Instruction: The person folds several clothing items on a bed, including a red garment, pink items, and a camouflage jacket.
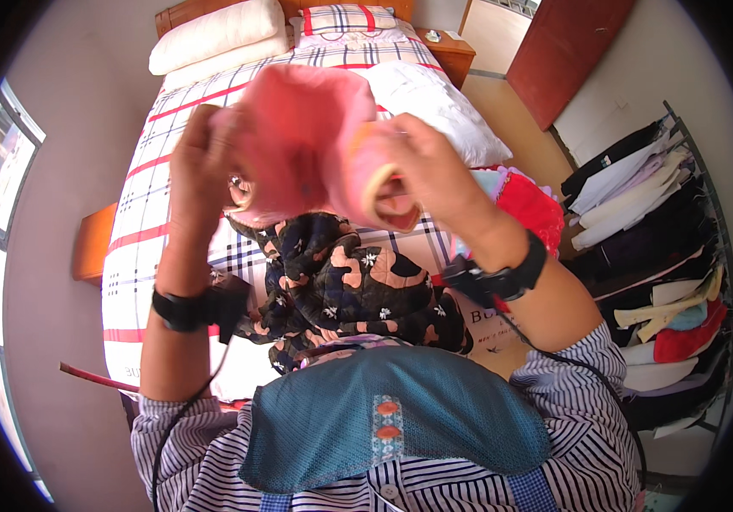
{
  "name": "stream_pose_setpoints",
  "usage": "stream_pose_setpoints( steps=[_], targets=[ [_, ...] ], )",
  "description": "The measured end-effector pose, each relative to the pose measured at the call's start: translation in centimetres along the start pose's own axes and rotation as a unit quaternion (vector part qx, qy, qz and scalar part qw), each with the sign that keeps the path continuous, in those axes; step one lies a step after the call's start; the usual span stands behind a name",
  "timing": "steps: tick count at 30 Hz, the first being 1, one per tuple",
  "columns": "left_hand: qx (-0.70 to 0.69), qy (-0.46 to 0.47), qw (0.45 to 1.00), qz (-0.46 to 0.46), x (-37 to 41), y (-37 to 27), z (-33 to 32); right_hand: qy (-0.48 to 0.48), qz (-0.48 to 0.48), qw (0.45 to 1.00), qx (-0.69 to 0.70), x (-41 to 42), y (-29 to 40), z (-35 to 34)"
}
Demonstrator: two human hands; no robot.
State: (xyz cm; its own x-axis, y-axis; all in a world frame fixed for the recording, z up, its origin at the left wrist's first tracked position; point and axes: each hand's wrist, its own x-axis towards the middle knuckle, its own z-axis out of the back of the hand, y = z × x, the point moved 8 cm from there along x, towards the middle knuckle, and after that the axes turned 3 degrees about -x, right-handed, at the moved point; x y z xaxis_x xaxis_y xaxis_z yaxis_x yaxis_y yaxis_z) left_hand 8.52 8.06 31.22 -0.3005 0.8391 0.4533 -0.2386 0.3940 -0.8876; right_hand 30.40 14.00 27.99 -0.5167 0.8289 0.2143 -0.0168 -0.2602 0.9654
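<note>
Both of my hands hold up a pink cloth garment (315,134) with yellow trim, above the bed. My left hand (203,153) grips its left side, and my right hand (427,160) grips its right side near a trimmed opening. The hands and the cloth are partly blurred, and some fingers are hidden by the fabric. Below the garment, a dark quilted garment (373,281) with a pink camouflage and white flower pattern lies bunched on the plaid bedspread (142,224). A red cloth item (533,211) with a frilled edge lies to the right, behind my right forearm.
A white pillow (437,109) lies on the bed's right side. Folded white bedding (219,38) and a plaid pillow (347,19) are at the headboard. At right stands a rack of hanging clothes (648,256). A wooden nightstand (456,57) stands near the red door (565,57).
</note>
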Motion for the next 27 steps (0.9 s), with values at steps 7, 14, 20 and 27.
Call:
stream_pose_setpoints(
  steps=[7,14,20,27],
  targets=[
    [-0.112,0.141,0.983,0.037,-4.2,-1.4,-7.1,0.075,0.036,0.995,0.048,-0.9,2.1,-4.1],
    [0.077,0.164,0.983,-0.026,-6.2,0.3,-7.4,0.074,0.106,0.991,0.029,-4.9,1.0,-4.3],
    [-0.096,0.264,0.96,0.014,-7.4,-3.2,-8.3,-0.074,0.342,0.912,-0.213,-10.0,4.2,-0.9],
    [-0.215,0.224,0.95,-0.03,-5.8,-6.7,-7.2,-0.008,0.241,0.908,-0.343,-12.7,-1.2,2.1]
  ],
)
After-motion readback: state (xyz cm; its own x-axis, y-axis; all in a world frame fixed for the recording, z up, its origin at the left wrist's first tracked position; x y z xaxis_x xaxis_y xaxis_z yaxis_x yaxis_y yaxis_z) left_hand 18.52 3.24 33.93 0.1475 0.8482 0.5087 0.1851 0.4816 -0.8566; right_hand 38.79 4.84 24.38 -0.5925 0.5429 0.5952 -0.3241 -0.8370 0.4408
